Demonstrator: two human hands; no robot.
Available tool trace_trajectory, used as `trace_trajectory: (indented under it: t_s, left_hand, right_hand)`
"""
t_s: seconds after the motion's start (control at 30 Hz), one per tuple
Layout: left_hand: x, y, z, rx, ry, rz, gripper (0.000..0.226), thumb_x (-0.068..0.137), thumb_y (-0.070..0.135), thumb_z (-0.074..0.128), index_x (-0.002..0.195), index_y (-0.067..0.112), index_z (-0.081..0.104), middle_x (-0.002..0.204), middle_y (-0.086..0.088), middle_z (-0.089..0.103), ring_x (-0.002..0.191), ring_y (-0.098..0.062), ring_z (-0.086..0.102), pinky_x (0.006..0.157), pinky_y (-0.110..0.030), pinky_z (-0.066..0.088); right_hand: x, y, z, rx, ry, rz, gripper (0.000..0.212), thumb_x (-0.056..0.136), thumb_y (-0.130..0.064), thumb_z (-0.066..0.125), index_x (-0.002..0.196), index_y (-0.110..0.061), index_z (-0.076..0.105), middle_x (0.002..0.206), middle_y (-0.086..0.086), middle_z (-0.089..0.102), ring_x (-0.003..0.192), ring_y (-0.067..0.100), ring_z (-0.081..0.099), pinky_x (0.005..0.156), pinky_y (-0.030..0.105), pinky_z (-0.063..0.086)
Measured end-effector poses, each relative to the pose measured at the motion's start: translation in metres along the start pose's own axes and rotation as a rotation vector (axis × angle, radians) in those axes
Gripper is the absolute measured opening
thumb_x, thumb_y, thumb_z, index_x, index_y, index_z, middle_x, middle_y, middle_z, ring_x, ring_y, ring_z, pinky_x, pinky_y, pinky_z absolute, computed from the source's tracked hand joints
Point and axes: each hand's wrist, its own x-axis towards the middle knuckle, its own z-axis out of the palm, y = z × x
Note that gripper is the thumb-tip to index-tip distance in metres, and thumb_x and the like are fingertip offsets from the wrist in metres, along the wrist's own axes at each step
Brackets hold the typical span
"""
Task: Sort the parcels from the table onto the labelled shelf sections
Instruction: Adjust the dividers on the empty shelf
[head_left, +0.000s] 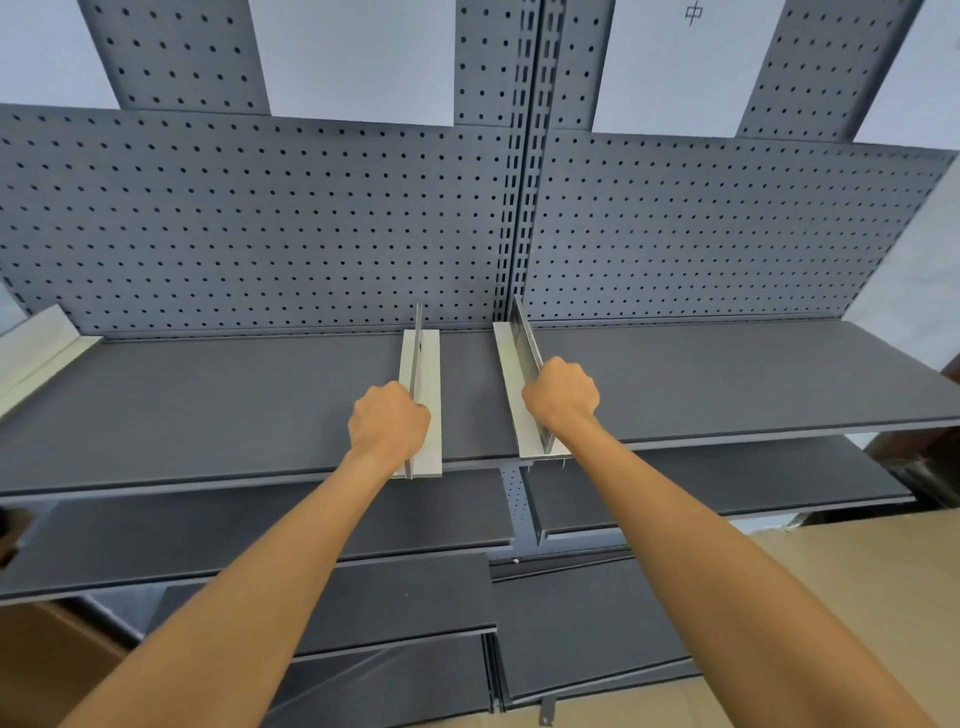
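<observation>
A dark grey shelf (208, 405) runs across the view in front of a perforated back panel. Two light metal dividers stand on it near the middle. My left hand (387, 423) grips the upright blade of the left divider (428, 364). My right hand (561, 397) grips the upright blade of the right divider (511, 358), which leans slightly leftward. White label sheets (675, 67) hang on the panel above; one bears a printed character. No parcel shows on the shelf.
A third light divider (36, 353) sits at the shelf's far left end. Lower dark shelves (727, 483) step out beneath. Brown cardboard (857, 597) lies at lower right, and more cardboard (47, 665) at lower left. A central slotted post (524, 182) splits the back panel.
</observation>
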Motion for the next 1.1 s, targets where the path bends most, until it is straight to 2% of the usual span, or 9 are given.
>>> trace_trajectory:
  t_s: [0.17, 0.33, 0.53, 0.7, 0.8, 0.93, 1.1]
  left_hand:
    - [0.001, -0.001, 0.001, -0.010, 0.013, 0.002, 0.030, 0.083, 0.009, 0.050, 0.055, 0.008, 0.039, 0.056, -0.005, 0.045, 0.055, -0.024, 0.045, 0.048, -0.025, 0.035]
    - [0.000, 0.000, 0.000, -0.010, 0.010, -0.003, 0.028, 0.082, 0.009, 0.050, 0.056, 0.009, 0.039, 0.058, -0.005, 0.045, 0.055, -0.023, 0.045, 0.048, -0.025, 0.034]
    - [0.002, -0.003, 0.005, -0.014, 0.025, -0.003, 0.029, 0.082, 0.008, 0.050, 0.055, 0.008, 0.039, 0.056, -0.006, 0.044, 0.049, -0.020, 0.040, 0.043, -0.023, 0.029]
    - [0.003, -0.003, 0.005, -0.009, 0.024, -0.001, 0.023, 0.084, 0.010, 0.051, 0.062, 0.003, 0.050, 0.061, -0.009, 0.051, 0.056, -0.026, 0.049, 0.049, -0.026, 0.037]
    - [0.002, -0.003, 0.004, -0.001, 0.029, -0.007, 0.026, 0.085, 0.010, 0.050, 0.059, 0.006, 0.046, 0.060, -0.007, 0.049, 0.053, -0.022, 0.045, 0.047, -0.025, 0.034]
    - [0.001, -0.001, 0.004, 0.012, 0.028, -0.013, 0.029, 0.085, 0.010, 0.048, 0.057, 0.009, 0.040, 0.059, -0.006, 0.045, 0.052, -0.020, 0.041, 0.045, -0.025, 0.031]
    - [0.002, -0.002, 0.005, 0.008, 0.030, -0.005, 0.029, 0.087, 0.011, 0.048, 0.058, 0.009, 0.042, 0.060, -0.005, 0.047, 0.053, -0.020, 0.044, 0.045, -0.024, 0.031]
  right_hand:
    - [0.003, 0.000, 0.011, -0.015, -0.002, 0.007, 0.028, 0.087, -0.006, 0.052, 0.064, -0.013, 0.036, 0.062, 0.001, 0.043, 0.066, 0.023, 0.050, 0.044, 0.023, 0.029]
    - [0.008, -0.001, 0.012, -0.040, 0.003, 0.009, 0.029, 0.088, -0.007, 0.052, 0.064, -0.013, 0.035, 0.063, 0.002, 0.041, 0.053, 0.017, 0.040, 0.043, 0.023, 0.027]
    - [0.008, 0.000, 0.011, -0.025, -0.018, 0.020, 0.013, 0.087, -0.006, 0.050, 0.077, -0.011, 0.043, 0.065, 0.002, 0.041, 0.053, 0.016, 0.039, 0.043, 0.024, 0.027]
    - [0.008, 0.001, 0.010, -0.051, -0.021, 0.006, 0.026, 0.088, -0.005, 0.050, 0.067, -0.012, 0.036, 0.064, 0.002, 0.041, 0.052, 0.016, 0.039, 0.043, 0.025, 0.028]
    - [0.010, 0.001, 0.010, -0.081, -0.018, -0.022, 0.018, 0.088, -0.005, 0.050, 0.074, -0.011, 0.040, 0.065, 0.002, 0.040, 0.056, 0.018, 0.041, 0.045, 0.026, 0.030]
    - [0.011, 0.000, 0.011, -0.081, -0.024, -0.034, 0.007, 0.088, -0.006, 0.050, 0.085, -0.009, 0.044, 0.066, 0.002, 0.041, 0.070, 0.025, 0.049, 0.053, 0.029, 0.037]
    - [0.012, 0.000, 0.011, -0.081, -0.028, -0.035, 0.006, 0.088, -0.007, 0.049, 0.087, -0.009, 0.044, 0.075, 0.005, 0.045, 0.074, 0.027, 0.050, 0.057, 0.031, 0.039]
